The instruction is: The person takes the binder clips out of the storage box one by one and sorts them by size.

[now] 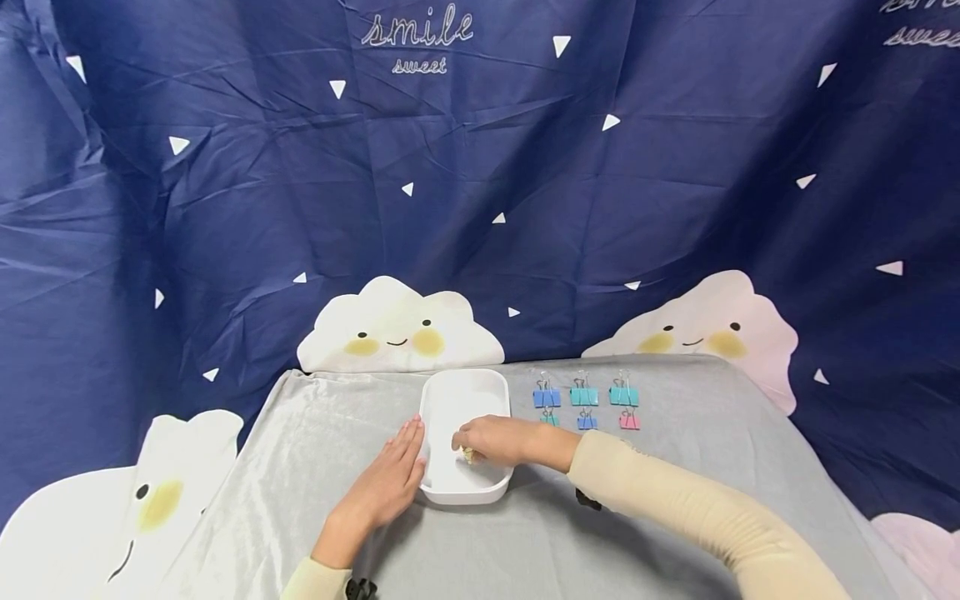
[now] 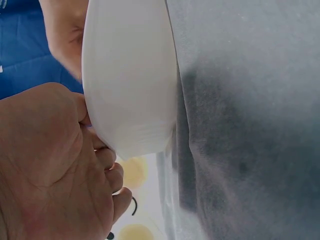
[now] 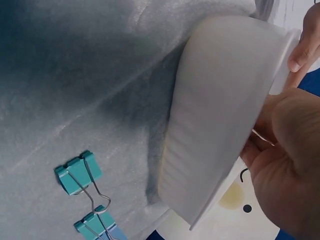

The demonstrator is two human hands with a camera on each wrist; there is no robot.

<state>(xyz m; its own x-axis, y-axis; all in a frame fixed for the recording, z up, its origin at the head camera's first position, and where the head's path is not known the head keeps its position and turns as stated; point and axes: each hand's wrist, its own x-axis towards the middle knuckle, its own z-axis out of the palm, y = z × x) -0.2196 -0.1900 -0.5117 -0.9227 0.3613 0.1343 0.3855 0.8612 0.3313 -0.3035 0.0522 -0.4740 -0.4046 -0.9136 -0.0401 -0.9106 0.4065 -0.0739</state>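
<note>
A white rectangular tray [image 1: 465, 497] sits on the grey cloth. My left hand [image 1: 392, 475] lies along its left side, fingers extended and touching the rim; the left wrist view shows that hand [image 2: 55, 165] against the tray wall [image 2: 132, 85]. Over the right rim reaches my right hand [image 1: 495, 439], its fingers bent down inside the tray around a small yellowish thing [image 1: 469, 455]. Most of that thing is hidden by the fingers, so its kind is unclear. In the right wrist view the tray wall [image 3: 220, 105] hides the fingertips of the right hand [image 3: 290, 155].
Right of the tray stand several binder clips in two rows: larger blue [image 1: 547, 398] and teal [image 1: 584, 396] ones behind, smaller green [image 1: 550, 420], blue [image 1: 587, 423] and pink [image 1: 629, 422] ones in front. A dark blue curtain [image 1: 465, 167] hangs behind the table.
</note>
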